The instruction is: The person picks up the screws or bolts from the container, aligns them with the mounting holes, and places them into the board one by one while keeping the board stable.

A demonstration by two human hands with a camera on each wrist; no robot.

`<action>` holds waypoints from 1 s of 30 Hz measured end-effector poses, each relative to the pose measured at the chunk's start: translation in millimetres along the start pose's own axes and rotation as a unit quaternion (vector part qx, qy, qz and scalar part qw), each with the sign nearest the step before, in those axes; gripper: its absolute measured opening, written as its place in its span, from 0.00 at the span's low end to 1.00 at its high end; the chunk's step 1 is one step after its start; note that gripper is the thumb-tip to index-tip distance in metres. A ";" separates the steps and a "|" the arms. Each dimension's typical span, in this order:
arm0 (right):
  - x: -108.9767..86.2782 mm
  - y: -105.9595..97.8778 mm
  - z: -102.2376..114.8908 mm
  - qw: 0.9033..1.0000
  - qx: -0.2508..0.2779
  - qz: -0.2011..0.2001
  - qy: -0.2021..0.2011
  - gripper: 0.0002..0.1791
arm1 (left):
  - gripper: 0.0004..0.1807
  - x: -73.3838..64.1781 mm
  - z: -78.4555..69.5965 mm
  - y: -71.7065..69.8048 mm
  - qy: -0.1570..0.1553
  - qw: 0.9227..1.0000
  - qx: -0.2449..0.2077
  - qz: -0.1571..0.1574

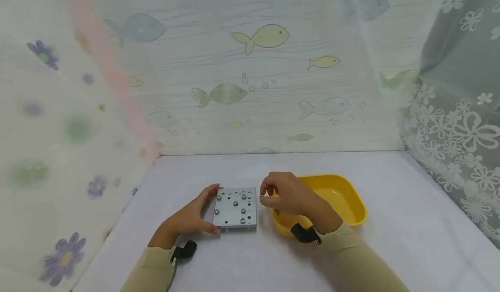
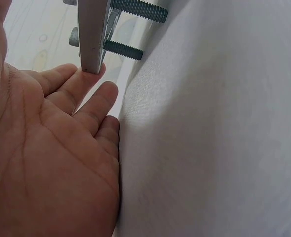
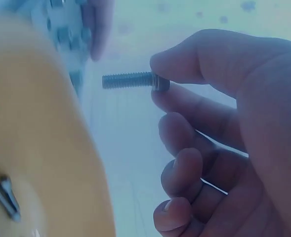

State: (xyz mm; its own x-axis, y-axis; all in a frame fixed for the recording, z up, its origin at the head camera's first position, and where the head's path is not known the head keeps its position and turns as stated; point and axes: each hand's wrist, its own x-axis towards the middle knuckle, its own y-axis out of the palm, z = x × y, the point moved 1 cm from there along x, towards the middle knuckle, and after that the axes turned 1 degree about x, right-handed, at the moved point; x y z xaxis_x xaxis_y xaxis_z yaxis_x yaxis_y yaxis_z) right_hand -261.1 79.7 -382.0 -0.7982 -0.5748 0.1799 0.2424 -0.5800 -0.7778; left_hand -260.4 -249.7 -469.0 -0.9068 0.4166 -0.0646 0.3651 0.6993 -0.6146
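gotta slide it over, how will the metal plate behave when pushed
The thick-edged metal plate is probably stiff and, studded with bolts, likely heavy for its size. Bolt ends protruding underneath may drag on the white tabletop.

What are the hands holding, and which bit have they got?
The right hand pinches a bolt by its head, so the threaded end sticks out. The left hand holds the metal plate around its left side.

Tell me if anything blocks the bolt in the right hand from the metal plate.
Nothing visible does. The right hand pinches the bolt just right of the metal plate; the yellow tub lies right of that gap, the left hand at the plate's left side.
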 end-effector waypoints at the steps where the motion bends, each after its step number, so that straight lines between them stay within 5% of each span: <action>1: 0.4 2.9 1.6 1.000 0.000 0.000 -0.002 0.04 | 0.77 0.0 0.0 -0.1 0.000 1.000 0.000 0.000; 14: 6.3 36.2 10.4 0.999 -0.009 0.030 0.012 0.03 | 0.76 -0.2 1.4 -0.1 0.005 1.000 -0.017 0.003; 30: 6.7 45.3 10.7 0.999 -0.016 0.038 0.017 0.02 | 0.76 -1.6 -0.3 0.3 0.008 1.000 -0.013 0.001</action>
State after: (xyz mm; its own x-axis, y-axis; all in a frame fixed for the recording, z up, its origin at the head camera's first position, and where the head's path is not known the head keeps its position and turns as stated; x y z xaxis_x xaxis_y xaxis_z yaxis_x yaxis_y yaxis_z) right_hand -249.5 43.4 -409.6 -0.7961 -0.5968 0.1002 0.2860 -0.5169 -0.8068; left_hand -258.8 -250.0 -468.9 -0.9023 0.4279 -0.0529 0.3731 0.7133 -0.5934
